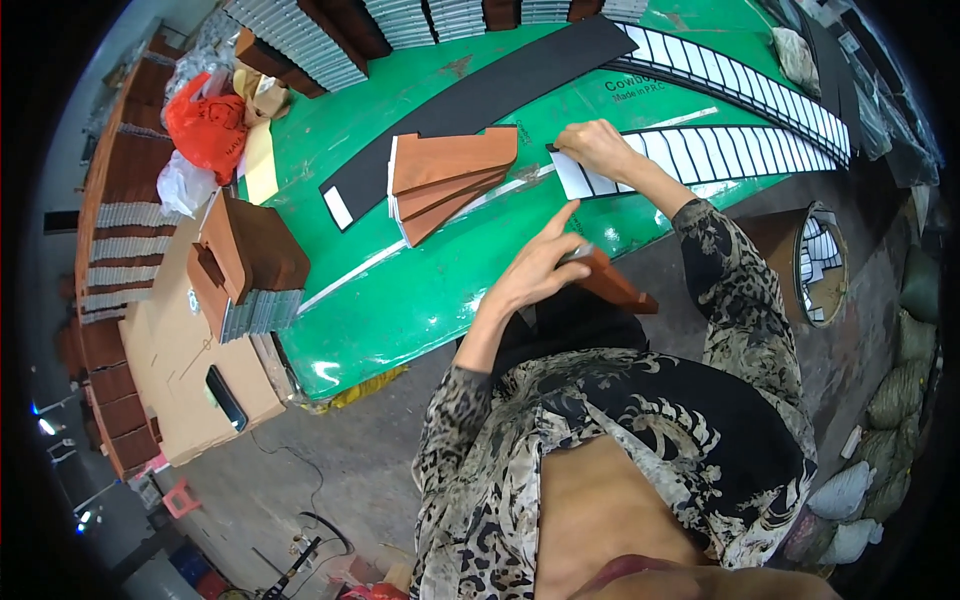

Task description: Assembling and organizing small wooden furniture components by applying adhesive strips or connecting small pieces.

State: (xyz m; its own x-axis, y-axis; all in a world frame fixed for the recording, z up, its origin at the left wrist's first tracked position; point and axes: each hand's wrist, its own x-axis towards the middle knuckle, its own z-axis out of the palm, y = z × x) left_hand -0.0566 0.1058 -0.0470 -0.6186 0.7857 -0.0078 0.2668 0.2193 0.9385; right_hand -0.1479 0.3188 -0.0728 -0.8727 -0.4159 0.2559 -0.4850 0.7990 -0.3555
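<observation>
I look down on a green bench (420,290). My left hand (540,268) grips a reddish-brown wedge-shaped piece (612,284) at the bench's near edge, fingers curled round it, thumb raised. At one o'clock from it, my right hand (597,148) pinches the end of a white strip with black bars (700,152). At eleven o'clock lies a fanned stack of brown pieces (450,180) beside a long black strip (480,100).

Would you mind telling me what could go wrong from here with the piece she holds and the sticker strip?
The left hand holds a brown wedge-shaped piece off the green table edge; it might drop to the floor. The right hand picks at the white sticker strip, which could tear or crease. The fanned stack of brown pieces beside it may get nudged.
</observation>
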